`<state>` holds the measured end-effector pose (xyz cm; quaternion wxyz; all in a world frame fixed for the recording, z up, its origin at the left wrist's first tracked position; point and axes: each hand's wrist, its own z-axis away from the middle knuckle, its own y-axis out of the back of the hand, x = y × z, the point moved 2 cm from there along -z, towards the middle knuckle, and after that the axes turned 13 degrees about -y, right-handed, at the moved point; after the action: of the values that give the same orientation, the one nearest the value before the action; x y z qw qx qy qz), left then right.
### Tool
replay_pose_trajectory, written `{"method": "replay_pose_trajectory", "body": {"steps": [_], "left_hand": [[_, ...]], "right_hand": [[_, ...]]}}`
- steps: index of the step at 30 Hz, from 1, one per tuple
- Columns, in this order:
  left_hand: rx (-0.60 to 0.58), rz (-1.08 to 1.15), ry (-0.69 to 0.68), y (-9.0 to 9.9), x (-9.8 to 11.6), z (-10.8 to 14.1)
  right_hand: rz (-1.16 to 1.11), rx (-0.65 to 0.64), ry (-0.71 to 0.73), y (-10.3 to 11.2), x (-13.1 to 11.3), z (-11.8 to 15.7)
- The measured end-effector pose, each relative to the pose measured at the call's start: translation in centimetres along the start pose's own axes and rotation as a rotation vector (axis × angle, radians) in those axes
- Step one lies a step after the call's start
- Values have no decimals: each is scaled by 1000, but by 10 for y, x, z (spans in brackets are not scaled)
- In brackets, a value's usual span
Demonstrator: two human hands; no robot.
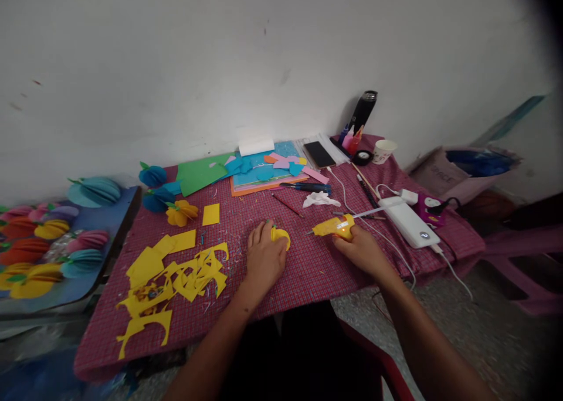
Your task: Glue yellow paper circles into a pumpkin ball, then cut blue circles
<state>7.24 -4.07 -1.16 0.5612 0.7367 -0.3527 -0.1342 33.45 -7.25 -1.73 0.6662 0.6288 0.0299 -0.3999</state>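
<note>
My right hand (359, 247) is wrapped round the handle of a yellow hot glue gun (331, 227), a glue stick jutting from its back. The nozzle points left, a short way from my other hand. My left hand (266, 253) rests on the checked tablecloth, fingers curled round a small yellow paper pumpkin (280, 235); a bit of green shows at its top, and the hand hides much of it. To the left lie yellow paper scraps (200, 275) with curved cut-outs and a yellow paper square (211, 214).
Finished paper pumpkins (94, 192) crowd a blue board at left. Coloured sheets (204, 174), a phone (319, 155), a black bottle (363, 111) and a paper cup (384, 151) line the back. A white power bank (408, 223) and cables lie right; a crumpled tissue (320, 199) sits mid-table.
</note>
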Motion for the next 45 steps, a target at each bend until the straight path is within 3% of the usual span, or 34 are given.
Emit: {"method": "replay_pose_trajectory", "body": {"steps": [13, 23, 35, 45], "left_hand": [[132, 163, 41, 9, -11, 8], [200, 261, 37, 4, -20, 14], [208, 273, 28, 4, -19, 14], [131, 173, 50, 3, -15, 4]], "right_hand": [[38, 8, -35, 2, -3, 0], [21, 0, -36, -1, -1, -2], [49, -1, -41, -1, -4, -1], [37, 19, -4, -2, -1, -2]]}}
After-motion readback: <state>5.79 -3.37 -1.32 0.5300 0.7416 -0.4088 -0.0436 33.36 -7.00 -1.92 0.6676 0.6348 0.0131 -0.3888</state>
